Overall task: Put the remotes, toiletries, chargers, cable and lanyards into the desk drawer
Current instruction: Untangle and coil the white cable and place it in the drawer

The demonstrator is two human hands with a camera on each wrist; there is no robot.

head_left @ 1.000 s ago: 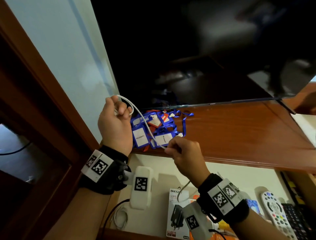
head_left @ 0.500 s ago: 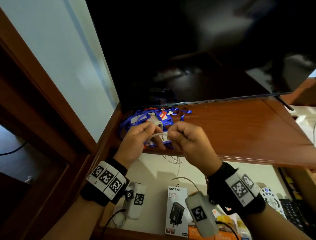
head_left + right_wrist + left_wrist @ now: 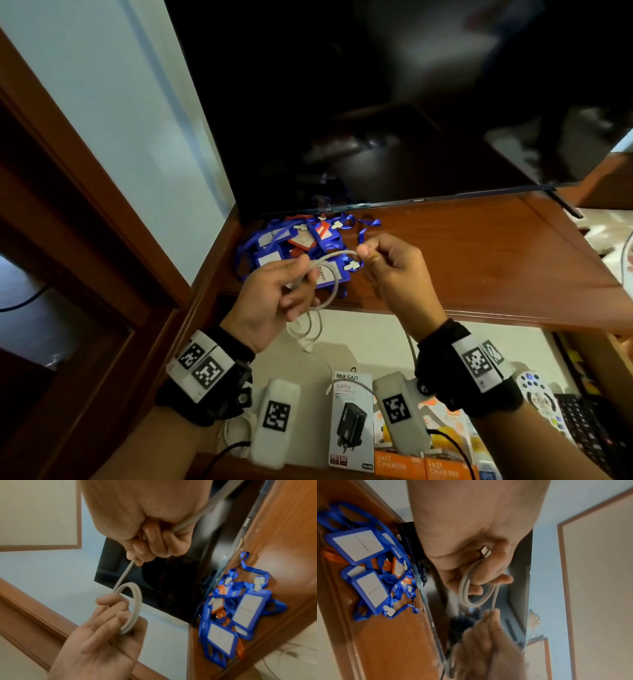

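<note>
A white cable (image 3: 330,279) is wound in loops round the fingers of my left hand (image 3: 301,284), above the front edge of the desk top. The left wrist view shows the cable coil (image 3: 471,588) with its plug end pressed in the palm. My right hand (image 3: 364,255) pinches the free strand just right of the coil; the rest of the strand hangs down toward the drawer. In the right wrist view the cable (image 3: 133,608) runs from my right hand's fingers (image 3: 137,555) to the loops. A pile of blue and orange lanyards (image 3: 291,243) with badge holders lies behind my hands.
A dark TV (image 3: 376,102) stands at the back of the wooden desk top (image 3: 479,260). Below, the open drawer (image 3: 363,342) holds a charger box (image 3: 351,418), orange charger boxes (image 3: 411,462), a white remote (image 3: 541,401) and a black remote (image 3: 589,431).
My left hand came down from its raised position. The cable, stretched between the hands before, is now looped round the left fingers, and the right hand has drawn a strand to the right.
</note>
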